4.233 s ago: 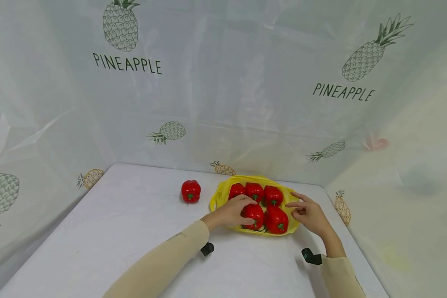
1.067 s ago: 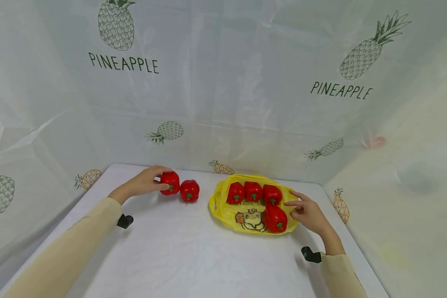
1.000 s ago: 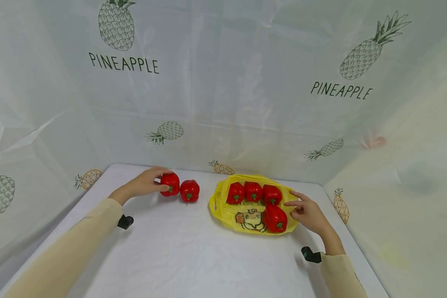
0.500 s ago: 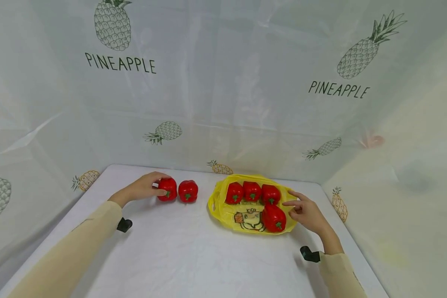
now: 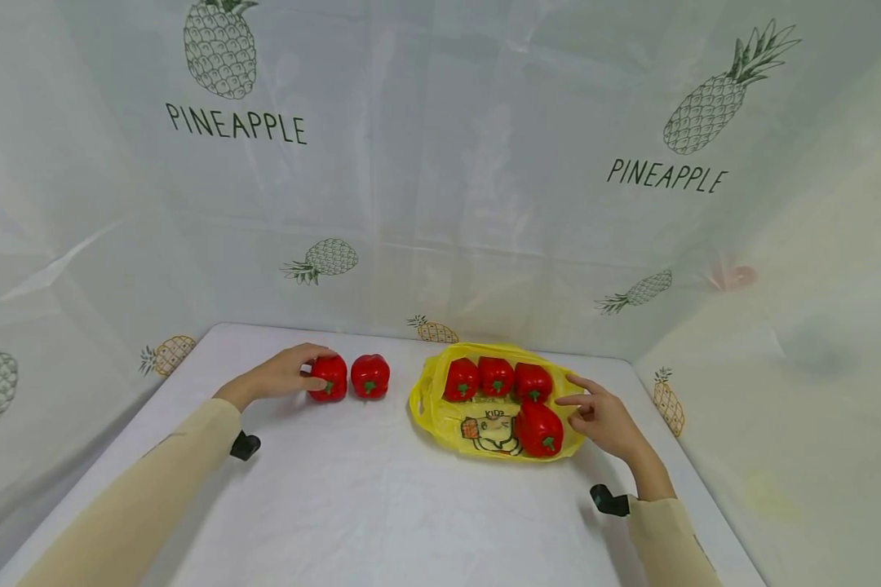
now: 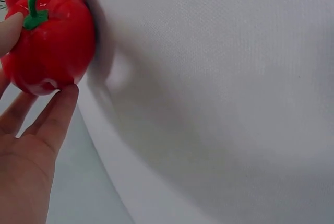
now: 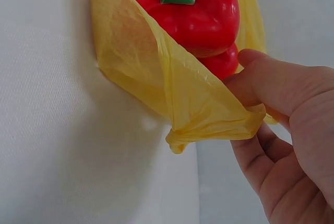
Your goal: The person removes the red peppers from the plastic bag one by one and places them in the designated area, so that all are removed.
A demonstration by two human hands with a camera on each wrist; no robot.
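Observation:
My left hand [image 5: 281, 375] has thumb and fingers around a red bell pepper [image 5: 329, 378] on the white table, left of a second red bell pepper [image 5: 370, 376]. Seen from the left wrist, the thumb lies beside the green stem and fingertips [image 6: 68, 91] touch the pepper's [image 6: 57, 41] lower end. Several more red peppers sit in an open yellow plastic bag [image 5: 448, 424]; one large pepper [image 5: 539, 430] is at its front right. My right hand [image 5: 608, 417] holds the bag's right edge, pinching the plastic [image 7: 209, 114] between thumb and fingers.
A white sheet [image 5: 440, 163] printed with pineapples hangs behind the table [image 5: 382, 505] and along its sides. Black wrist-mounted pieces [image 5: 245, 445] stick out under both forearms. The bag has a loop handle on its left side.
My left hand has carried a pepper from the bag's front left to the table beside the lone pepper, then lowered it slightly. My right hand stays at the bag's edge.

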